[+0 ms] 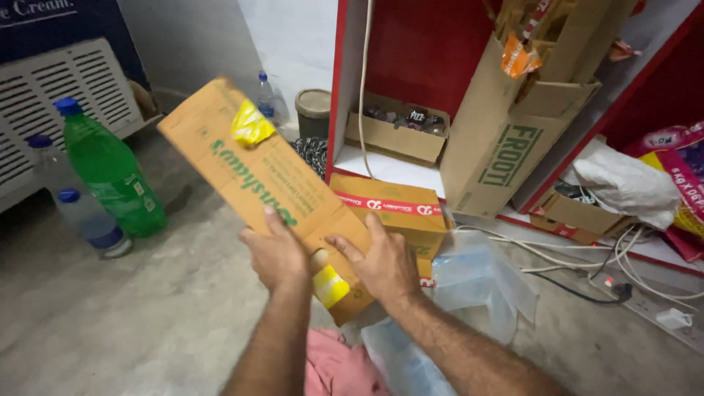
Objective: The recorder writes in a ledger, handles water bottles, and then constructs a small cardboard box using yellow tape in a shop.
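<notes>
Above the concrete floor [110, 323], both hands are clamped on a long brown cardboard box [257, 183]: the left hand [275, 253] and right hand [381, 264] each grip its near end, fingers wrapped over the top face, and the box is lifted clear and tilted up to the left. It's up off the ground but not set anywhere yet, by the look of it, with green lettering and torn yellow tape at both ends, while a green bottle [110, 172] stands well apart and a taped carton [392, 209] sits just behind.
</notes>
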